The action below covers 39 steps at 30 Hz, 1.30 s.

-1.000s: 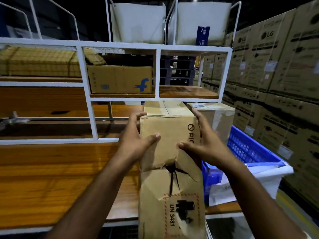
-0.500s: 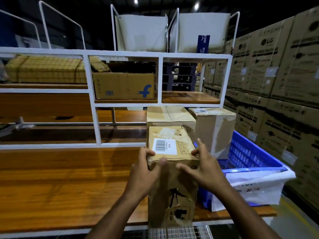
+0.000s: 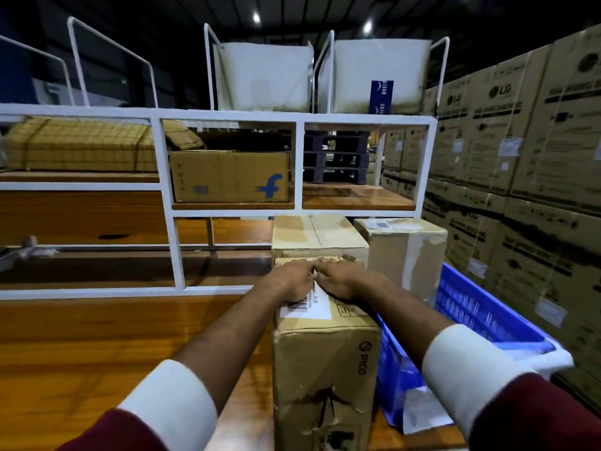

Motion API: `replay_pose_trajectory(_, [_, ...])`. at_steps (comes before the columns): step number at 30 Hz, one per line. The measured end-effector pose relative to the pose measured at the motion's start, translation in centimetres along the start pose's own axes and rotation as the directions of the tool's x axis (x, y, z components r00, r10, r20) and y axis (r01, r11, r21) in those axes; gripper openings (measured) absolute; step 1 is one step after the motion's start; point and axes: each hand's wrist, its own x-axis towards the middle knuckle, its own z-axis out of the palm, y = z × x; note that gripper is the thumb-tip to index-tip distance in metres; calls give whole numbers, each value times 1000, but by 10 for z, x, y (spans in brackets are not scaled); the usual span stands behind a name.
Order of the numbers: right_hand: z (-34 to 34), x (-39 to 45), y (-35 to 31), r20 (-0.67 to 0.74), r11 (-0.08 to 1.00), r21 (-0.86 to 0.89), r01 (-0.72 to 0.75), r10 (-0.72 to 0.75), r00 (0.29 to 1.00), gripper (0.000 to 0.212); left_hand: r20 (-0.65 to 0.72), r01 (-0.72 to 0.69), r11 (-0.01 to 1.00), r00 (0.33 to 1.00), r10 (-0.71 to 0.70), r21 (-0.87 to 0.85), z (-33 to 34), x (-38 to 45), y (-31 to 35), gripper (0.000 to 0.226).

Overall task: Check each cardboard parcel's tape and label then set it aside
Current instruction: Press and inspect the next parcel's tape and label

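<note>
On the PICO parcel [image 3: 325,369], my left hand [image 3: 292,281] and right hand [image 3: 338,278] press flat, checking the label [image 3: 307,307]; next, set aside.

A dim warehouse scene lit from above by two small ceiling lamps [image 3: 367,26], which show as bright white spots against a black roof. Warm sheen glares off the wooden tabletop [image 3: 97,336]. Deep shadow fills the shelf [image 3: 227,115] openings and the upper left corner. Wide-angle distortion bends straight lines near the edges — the stacked cartons [image 3: 536,157] on the right look smeared and soft.
</note>
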Motion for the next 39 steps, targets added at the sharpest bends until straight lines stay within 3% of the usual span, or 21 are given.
replay_pose_trajectory(5, [10,3,2,-31,1000,3,3,-3,1000,55,-52,-17,993,998,23,116,13,8,-6,47])
replay_pose_trajectory(9, [2,-3,9,5,998,-54,17,-17,1000,56,-30,-17,993,999,20,119,6,0,1,48])
replay_pose_trajectory(14, [-1,-19,22,-27,998,-62,-21,19,999,52,-143,61,995,988,-50,74,9,-16,-17,37])
replay_pose_trajectory(22, [-5,-27,15,-29,992,-127,-10,7,1000,52,-118,61,993,992,-49,98,4,-29,-4,35])
replay_pose_trajectory(26, [5,-39,-2,-32,989,-121,83,-87,996,52,-59,-6,990,998,14,137,5,-43,11,44])
replay_pose_trajectory(29, [17,-45,-7,-67,995,-80,64,-69,995,52,-43,-47,985,998,55,165,11,-49,11,47])
replay_pose_trajectory(39, [7,-77,3,-84,994,-105,-20,12,996,46,-143,42,999,989,-41,10,7,-93,12,38])
